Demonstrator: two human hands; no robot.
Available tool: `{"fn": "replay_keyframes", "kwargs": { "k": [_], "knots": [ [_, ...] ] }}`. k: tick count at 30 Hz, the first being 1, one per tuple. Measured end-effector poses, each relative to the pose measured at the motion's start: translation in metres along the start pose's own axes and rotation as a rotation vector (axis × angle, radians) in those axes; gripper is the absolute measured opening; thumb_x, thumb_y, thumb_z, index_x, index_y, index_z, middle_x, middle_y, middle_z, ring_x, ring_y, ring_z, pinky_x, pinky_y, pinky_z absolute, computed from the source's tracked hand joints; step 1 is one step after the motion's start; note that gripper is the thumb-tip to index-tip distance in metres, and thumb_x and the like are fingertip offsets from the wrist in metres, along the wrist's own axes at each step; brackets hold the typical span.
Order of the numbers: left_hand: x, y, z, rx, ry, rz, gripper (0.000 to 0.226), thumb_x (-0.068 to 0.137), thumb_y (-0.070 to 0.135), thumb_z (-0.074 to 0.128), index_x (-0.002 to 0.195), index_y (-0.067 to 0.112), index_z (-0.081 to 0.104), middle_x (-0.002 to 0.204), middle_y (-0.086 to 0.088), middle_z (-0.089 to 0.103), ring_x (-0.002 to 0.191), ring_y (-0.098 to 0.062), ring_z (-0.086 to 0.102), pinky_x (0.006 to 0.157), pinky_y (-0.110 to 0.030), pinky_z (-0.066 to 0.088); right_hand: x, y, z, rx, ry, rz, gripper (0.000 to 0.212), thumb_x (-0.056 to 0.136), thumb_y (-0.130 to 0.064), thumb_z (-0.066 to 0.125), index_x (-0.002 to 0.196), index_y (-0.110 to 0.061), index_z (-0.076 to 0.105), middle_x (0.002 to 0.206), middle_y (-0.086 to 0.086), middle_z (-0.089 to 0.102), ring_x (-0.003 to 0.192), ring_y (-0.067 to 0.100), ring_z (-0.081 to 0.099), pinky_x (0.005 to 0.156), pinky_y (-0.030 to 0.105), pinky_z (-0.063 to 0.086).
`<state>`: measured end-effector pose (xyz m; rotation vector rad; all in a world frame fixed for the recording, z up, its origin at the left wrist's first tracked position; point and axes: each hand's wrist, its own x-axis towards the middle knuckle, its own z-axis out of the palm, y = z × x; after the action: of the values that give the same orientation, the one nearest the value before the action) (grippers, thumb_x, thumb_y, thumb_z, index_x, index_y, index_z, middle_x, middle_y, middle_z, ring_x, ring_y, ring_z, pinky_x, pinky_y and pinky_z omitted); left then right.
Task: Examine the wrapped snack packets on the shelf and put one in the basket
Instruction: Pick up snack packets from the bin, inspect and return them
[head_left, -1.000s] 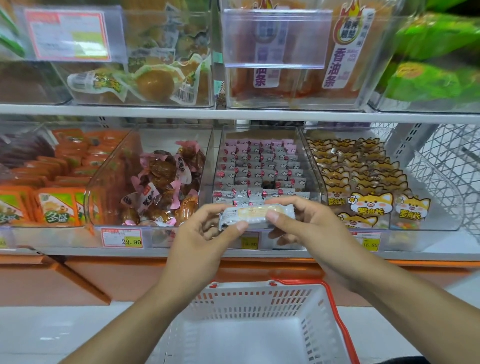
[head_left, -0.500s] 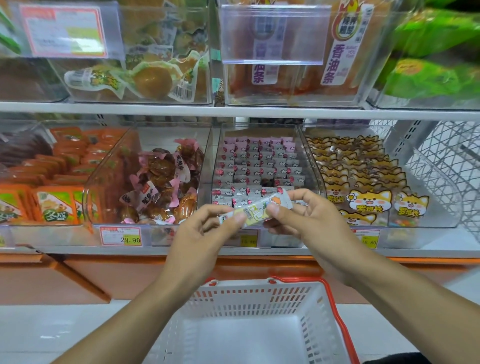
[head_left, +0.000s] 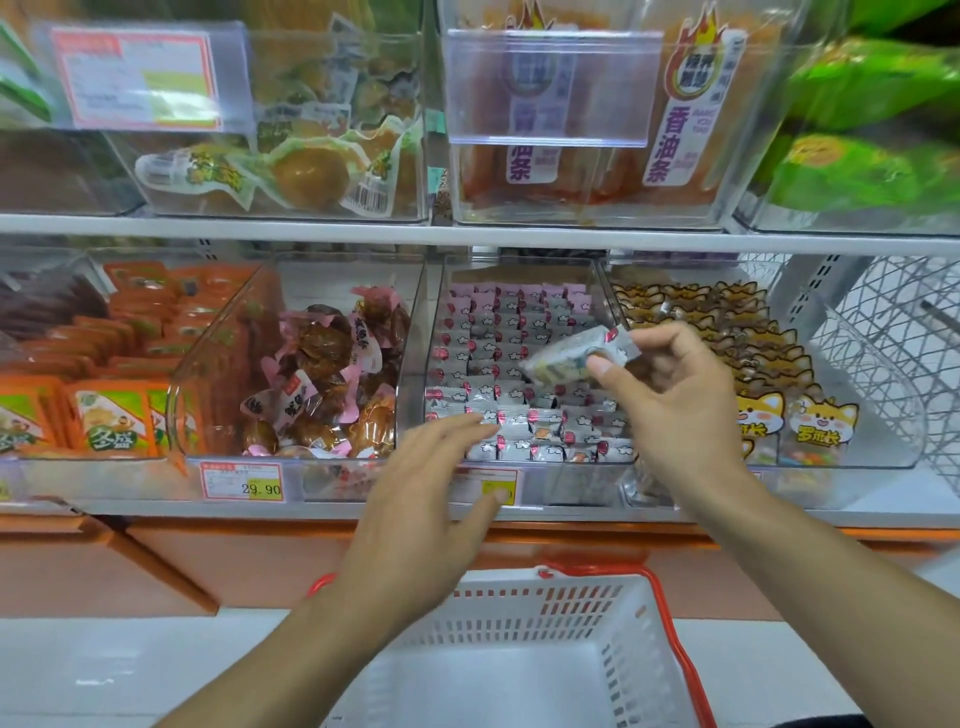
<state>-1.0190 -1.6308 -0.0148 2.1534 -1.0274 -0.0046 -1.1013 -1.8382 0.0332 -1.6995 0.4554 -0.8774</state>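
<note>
Two hands up in front of the clear bin (head_left: 415, 332) of little grey-and-pink wrapped packets (head_left: 498, 358) on the lower shelf (head_left: 156, 506), so I'll use that bin as the landmark. Right hand (head_left: 675, 405) has one snack packet (head_left: 576, 353) pinched between thumb and fingertips, tilted, held up over the right half of the bin, so that grip is grasping the packet. It's blurry, so I can't read the wrapper. Left hand (head_left: 431, 499) is released, fingers straight and spread, palm down, right in front of the bin's front edge and holding nothing. White basket (head_left: 618, 603) with red handles sits below the bin, nothing visible inside it. Left of the bin there's another bin of brown snacks in pink wrappers (head_left: 332, 374), and right of it, packs with a cartoon fox-dog face (head_left: 821, 421).
</note>
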Motion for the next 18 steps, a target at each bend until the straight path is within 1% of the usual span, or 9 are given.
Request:
{"fn": "replay_keyframes", "kwargs": {
  "k": [2,3,5,7,9,11,15,17,18],
  "knots": [
    [-0.001,-0.003,0.005,0.116,-0.073,0.045,0.066,0.092,0.046,0.068,0.149,0.045,0.035,0.153,0.031,0.027,0.145,0.01,0.014,0.119,-0.02,0.01,0.008,0.002,0.001,-0.142,-0.012,-0.108,0.03,0.087,-0.015,0.079,0.089,-0.035,0.058,0.087,-0.034,0.07,0.082,-0.01,0.067,0.069,0.005,0.049],
    [-0.001,-0.004,0.009,0.144,-0.096,0.049,0.07,0.092,0.047,0.067,0.152,0.044,0.031,0.158,0.028,0.021,0.149,0.005,0.008,0.12,-0.023,0.007,0.012,0.005,0.002,-0.186,-0.018,-0.122,0.031,0.088,-0.017,0.079,0.088,-0.038,0.057,0.087,-0.035,0.068,0.083,-0.011,0.066,0.07,0.006,0.049],
    [-0.002,-0.006,0.015,0.195,-0.141,0.051,0.079,0.092,0.05,0.066,0.156,0.045,0.019,0.163,0.027,0.004,0.152,0.001,-0.009,0.121,-0.028,0.002,0.02,0.012,0.007,-0.279,-0.041,-0.097,0.029,0.088,-0.023,0.079,0.088,-0.042,0.056,0.085,-0.027,0.07,0.085,-0.006,0.067,0.073,0.015,0.055],
    [-0.004,-0.006,0.019,0.229,-0.192,0.055,0.086,0.091,0.054,0.064,0.157,0.045,0.009,0.163,0.029,-0.008,0.15,0.001,-0.022,0.121,-0.03,-0.004,0.026,0.017,0.011,-0.45,-0.091,-0.08,0.024,0.089,-0.029,0.078,0.094,-0.042,0.058,0.084,-0.021,0.07,0.087,0.001,0.067,0.077,0.028,0.058],
    [-0.005,-0.008,0.023,0.255,-0.209,0.063,0.087,0.091,0.055,0.062,0.157,0.044,0.006,0.164,0.027,-0.012,0.15,-0.001,-0.024,0.122,-0.031,-0.004,0.029,0.019,0.016,-0.613,-0.128,-0.092,0.021,0.09,-0.031,0.075,0.108,-0.033,0.064,0.093,-0.013,0.069,0.09,0.012,0.066,0.082,0.037,0.058],
    [-0.006,-0.011,0.023,0.266,-0.205,0.064,0.086,0.091,0.054,0.062,0.157,0.045,0.007,0.165,0.025,-0.01,0.151,-0.002,-0.021,0.121,-0.03,-0.005,0.03,0.02,0.022,-0.676,-0.137,-0.129,0.025,0.092,-0.029,0.073,0.116,-0.025,0.065,0.101,-0.006,0.07,0.09,0.015,0.065,0.084,0.038,0.058],
    [-0.006,-0.011,0.022,0.274,-0.205,0.094,0.084,0.091,0.057,0.059,0.157,0.043,0.009,0.166,0.021,-0.006,0.152,-0.004,-0.018,0.116,-0.024,-0.01,0.033,0.019,0.031,-0.836,-0.16,-0.227,0.024,0.093,-0.029,0.072,0.116,-0.025,0.066,0.097,-0.005,0.069,0.084,0.015,0.063,0.08,0.036,0.056],
    [-0.006,-0.011,0.021,0.275,-0.209,0.102,0.084,0.092,0.057,0.059,0.157,0.043,0.008,0.167,0.021,-0.005,0.152,-0.003,-0.018,0.116,-0.023,-0.01,0.037,0.019,0.035,-0.95,-0.178,-0.276,0.02,0.095,-0.03,0.069,0.115,-0.026,0.069,0.102,-0.003,0.074,0.094,0.022,0.065,0.086,0.038,0.055],
    [-0.006,-0.011,0.021,0.273,-0.21,0.103,0.084,0.092,0.058,0.059,0.157,0.043,0.008,0.167,0.021,-0.005,0.151,-0.003,-0.019,0.115,-0.022,-0.011,0.04,0.02,0.037,-1.049,-0.226,-0.285,0.018,0.097,-0.03,0.065,0.114,-0.027,0.071,0.107,-0.003,0.075,0.102,0.024,0.064,0.093,0.04,0.053]
  ]
}}
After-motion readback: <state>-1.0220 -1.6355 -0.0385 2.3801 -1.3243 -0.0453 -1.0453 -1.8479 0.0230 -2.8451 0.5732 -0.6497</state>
